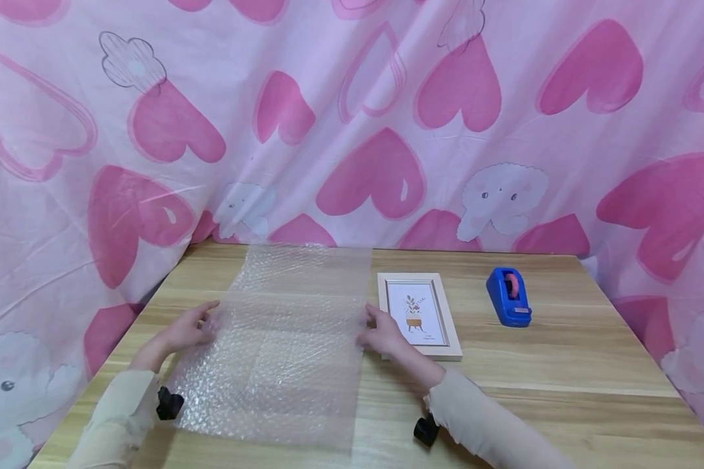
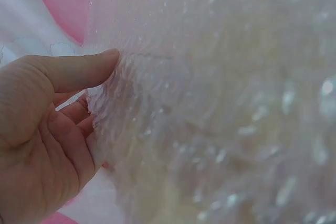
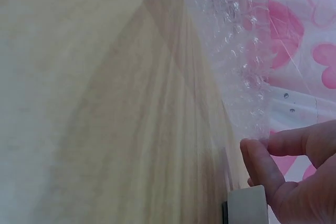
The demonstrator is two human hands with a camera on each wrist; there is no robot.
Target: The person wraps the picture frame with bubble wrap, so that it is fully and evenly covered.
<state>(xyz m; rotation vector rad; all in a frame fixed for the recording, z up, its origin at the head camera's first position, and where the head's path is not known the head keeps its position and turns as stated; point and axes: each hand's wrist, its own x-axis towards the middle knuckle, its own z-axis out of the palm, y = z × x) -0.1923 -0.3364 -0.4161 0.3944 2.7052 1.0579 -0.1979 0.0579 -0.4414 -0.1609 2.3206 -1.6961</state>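
A clear sheet of bubble wrap [image 1: 293,339] spreads over the left half of the wooden table, its far end at the back edge. My left hand [image 1: 190,327] pinches the sheet's left edge; in the left wrist view the thumb [image 2: 86,71] lies on top with the fingers beneath. On the opposite side my right hand [image 1: 384,333] pinches the right edge between thumb and fingers, as the right wrist view of the bubble wrap [image 3: 236,72] also shows. Right beside that hand lies a light wooden picture frame [image 1: 453,326] with a potted-plant print, partly overlapped by the hand.
A blue tape dispenser [image 1: 509,298] with a pink roll stands on the table [image 1: 563,365] to the right of the picture frame. Behind the table hangs a pink heart-patterned cloth [image 1: 369,169]. A black wrist camera mount [image 1: 427,430] sits under the right sleeve.
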